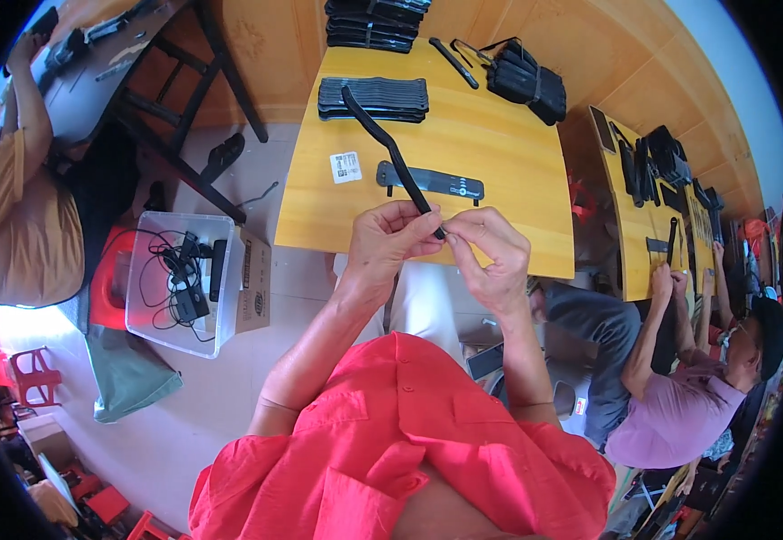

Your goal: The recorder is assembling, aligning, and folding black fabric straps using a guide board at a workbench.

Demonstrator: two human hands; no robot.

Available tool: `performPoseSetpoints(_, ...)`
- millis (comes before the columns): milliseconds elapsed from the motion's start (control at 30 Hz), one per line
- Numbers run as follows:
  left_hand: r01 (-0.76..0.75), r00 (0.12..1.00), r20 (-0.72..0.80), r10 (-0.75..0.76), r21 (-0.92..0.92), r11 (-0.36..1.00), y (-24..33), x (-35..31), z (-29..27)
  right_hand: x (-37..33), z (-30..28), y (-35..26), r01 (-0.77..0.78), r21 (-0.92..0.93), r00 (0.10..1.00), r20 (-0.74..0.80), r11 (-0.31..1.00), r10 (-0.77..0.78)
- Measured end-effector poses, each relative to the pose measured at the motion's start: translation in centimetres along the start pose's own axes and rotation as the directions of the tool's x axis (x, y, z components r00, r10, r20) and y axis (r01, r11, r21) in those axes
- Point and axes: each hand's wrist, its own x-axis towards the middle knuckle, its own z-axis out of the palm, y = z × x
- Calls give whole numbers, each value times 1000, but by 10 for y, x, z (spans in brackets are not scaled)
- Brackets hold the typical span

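A long, slim black bar [382, 135] with a bend in its upper part slants up and away over the table. My left hand [387, 241] is closed around its near end, thumb and fingers pressed on it. Thumb and forefinger of my right hand [495, 256] pinch at the very tip of that end; any small part between them is too small to make out. Just beyond my hands lies a flat dark grey strip [445, 183] with short black legs, partly crossed by the bar. A white printed label [345, 167] sits to its left.
The yellow table [517, 193] also carries a stack of black strips [391, 99], a bundle of black parts [526, 83] and another black bar [452, 63]. On the floor at left stands a clear bin [175, 310] with cables. Co-workers sit left and right, one in pink [679, 418].
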Motion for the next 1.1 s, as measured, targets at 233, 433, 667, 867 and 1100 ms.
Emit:
performPoseSetpoints(233,-47,999,-3,47,7,999,-4,2,1,0,4,-3,44,-114,999,0,992,-45)
performPoseSetpoints(433,-89,996,5,89,45,995,-4,3,0,0,13,-10,47,-192,997,-49,980,-57)
performPoseSetpoints(667,-76,997,6,76,53,996,-10,2,-2,-2,15,-6,-130,-107,991,-31,986,128)
performPoseSetpoints(867,-120,992,-17,121,60,991,-11,0,1,-7,19,-11,-32,-218,997,-81,976,15)
performPoseSetpoints(1100,-81,996,50,75,143,986,-8,4,-3,-7,17,-4,-39,-211,997,-70,977,24)
